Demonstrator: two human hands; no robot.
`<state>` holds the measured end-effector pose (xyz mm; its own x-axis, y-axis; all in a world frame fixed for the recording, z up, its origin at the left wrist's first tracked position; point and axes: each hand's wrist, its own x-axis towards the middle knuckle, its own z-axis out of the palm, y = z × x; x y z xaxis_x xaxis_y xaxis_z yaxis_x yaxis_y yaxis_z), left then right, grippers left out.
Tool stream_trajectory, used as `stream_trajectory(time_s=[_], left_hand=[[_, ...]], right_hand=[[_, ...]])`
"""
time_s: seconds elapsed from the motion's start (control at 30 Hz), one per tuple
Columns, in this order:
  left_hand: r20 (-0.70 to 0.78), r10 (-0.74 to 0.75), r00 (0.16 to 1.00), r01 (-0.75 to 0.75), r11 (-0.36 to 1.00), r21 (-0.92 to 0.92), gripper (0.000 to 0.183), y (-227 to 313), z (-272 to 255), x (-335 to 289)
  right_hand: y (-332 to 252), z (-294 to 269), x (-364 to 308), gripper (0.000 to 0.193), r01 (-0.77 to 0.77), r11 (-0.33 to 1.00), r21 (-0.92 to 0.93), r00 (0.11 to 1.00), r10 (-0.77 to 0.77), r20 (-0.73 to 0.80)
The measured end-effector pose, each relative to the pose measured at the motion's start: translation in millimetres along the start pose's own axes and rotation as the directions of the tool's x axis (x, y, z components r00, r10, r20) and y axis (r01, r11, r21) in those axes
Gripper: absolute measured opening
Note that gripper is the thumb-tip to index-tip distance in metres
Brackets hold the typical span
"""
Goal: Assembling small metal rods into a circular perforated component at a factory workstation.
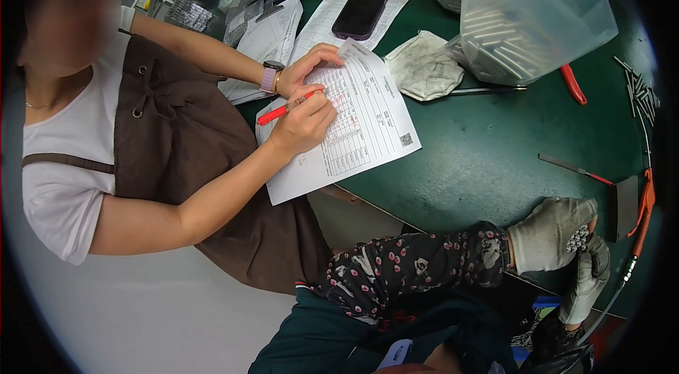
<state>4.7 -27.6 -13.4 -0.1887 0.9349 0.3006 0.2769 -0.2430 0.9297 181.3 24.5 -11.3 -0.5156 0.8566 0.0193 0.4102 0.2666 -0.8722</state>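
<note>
At the lower right, over the table's edge, my left hand (552,234) is closed round a bundle of small metal tubes (578,238), their shiny ends showing. It wears a soiled pale work glove below a dark patterned sleeve. My right hand (591,280), gloved too, has its fingers bent together against the lower side of the bundle. Just beyond my hands stand a dark grey block (623,208) and an orange air gun (646,200) on a hose. A thin flat file (574,168) with a red end lies nearby.
On the left a co-worker in a brown apron writes with a red pen (283,109) on a printed form (378,119). Farther back are a phone (364,7), a stained cloth (424,66), a clear bag of metal tubes (523,27), a red handle (573,84) and loose pins (643,94).
</note>
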Motion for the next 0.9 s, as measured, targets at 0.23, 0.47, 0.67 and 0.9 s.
stream_trajectory(time_s=[0.23,0.47,0.67,0.9], left_hand=[[-0.012,0.048,0.999,-0.048,0.997,-0.054,0.033,-5.1,0.7,-0.4],[0.037,-0.186,0.982,0.189,0.964,-0.185,0.065,6.8,-18.7,-1.0],[0.034,-0.063,0.997,0.063,0.998,0.003,0.100,-11.7,-10.2,-3.3],[0.058,-0.145,0.988,0.140,0.986,0.087,0.092,-2.1,-6.0,0.7]], right_hand=[[-13.4,7.8,4.4,0.015,0.027,0.994,0.106,1.000,-0.026,-0.010],[-35.7,27.9,27.1,0.038,0.129,0.962,0.239,0.981,-0.159,0.107],[-36.7,19.7,28.5,0.038,0.043,0.951,0.307,0.957,-0.127,0.260],[-30.6,13.0,32.8,0.035,0.144,0.960,0.239,0.945,-0.205,0.255]])
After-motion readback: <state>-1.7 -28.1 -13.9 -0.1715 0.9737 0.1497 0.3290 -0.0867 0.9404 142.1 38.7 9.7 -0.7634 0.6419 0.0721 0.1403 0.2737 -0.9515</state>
